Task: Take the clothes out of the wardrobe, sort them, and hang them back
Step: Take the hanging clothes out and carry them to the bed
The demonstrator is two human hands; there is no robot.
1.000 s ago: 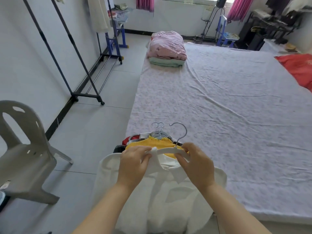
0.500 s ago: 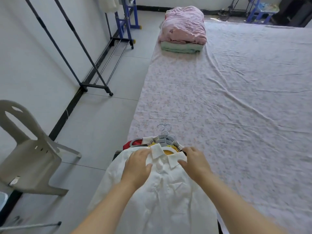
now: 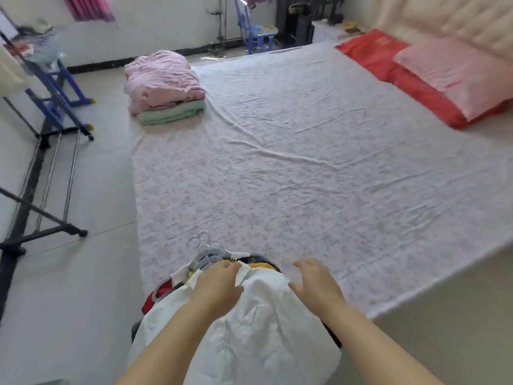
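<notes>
Status: take-out step looks done. The clothes pile sits bottom centre on the near corner of the bed, hangers still on, white shirt on top. Sorting and rehanging on the rack at left remain, I'd judge. Hands: left hand lies flat on the shirt collar, no grip. Right hand is released, fingers spread, just beside the shirt's right edge; contact unclear.

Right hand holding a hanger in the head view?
No: the right hand is open, fingers spread, holding nothing; the hangers lie just beyond the left hand.
</notes>
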